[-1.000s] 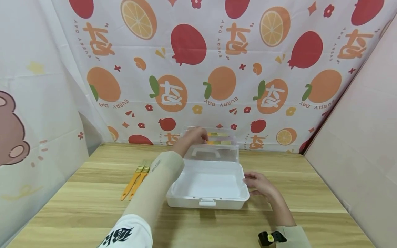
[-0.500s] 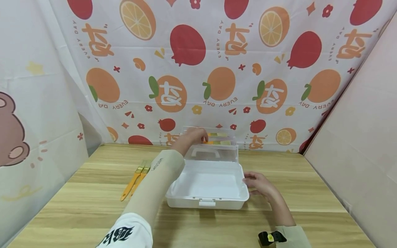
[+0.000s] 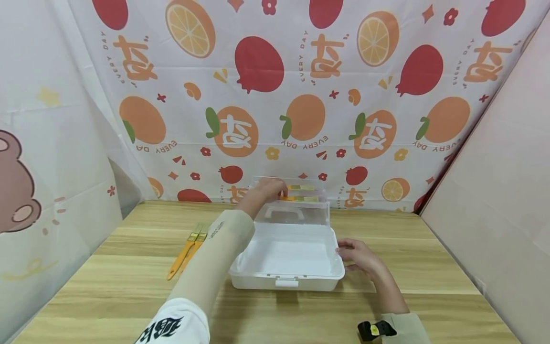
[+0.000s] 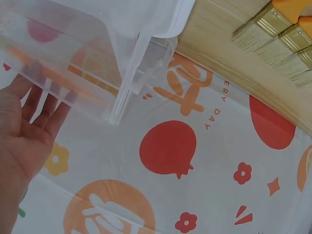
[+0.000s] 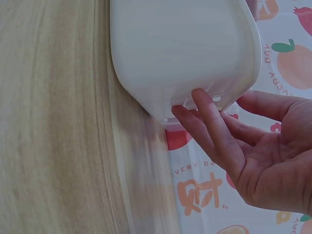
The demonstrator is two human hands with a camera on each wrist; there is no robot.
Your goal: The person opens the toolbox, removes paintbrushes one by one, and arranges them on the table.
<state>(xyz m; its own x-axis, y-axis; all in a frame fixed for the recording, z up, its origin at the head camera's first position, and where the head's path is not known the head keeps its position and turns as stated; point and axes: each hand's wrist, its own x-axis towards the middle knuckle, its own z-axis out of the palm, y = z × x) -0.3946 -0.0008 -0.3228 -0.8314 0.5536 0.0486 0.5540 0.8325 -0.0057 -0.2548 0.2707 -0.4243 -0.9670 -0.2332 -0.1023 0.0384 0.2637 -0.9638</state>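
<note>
A white plastic storage box [image 3: 285, 255] stands with its clear lid raised and two clear trays [image 3: 315, 203] lifted out behind it. Paintbrushes with orange handles lie in these trays. My left hand [image 3: 268, 190] reaches into the lower tray, its fingers curled at the handle of one paintbrush [image 3: 304, 198]. In the left wrist view, the left hand's [image 4: 34, 117] fingertips show through clear plastic beside a blurred orange handle. Relaxed and nearly straight, the fingers of my right hand [image 3: 361, 255] touch the box's right side; the right wrist view shows fingertips [image 5: 197, 95] against its end wall.
Two more paintbrushes [image 3: 185, 253] lie on the wooden table [image 3: 129, 267], left of the box and partly behind my left sleeve. Close behind the trays hangs a fruit-printed curtain [image 3: 275, 86]. A white latch [image 3: 286, 283] sits on the box's front.
</note>
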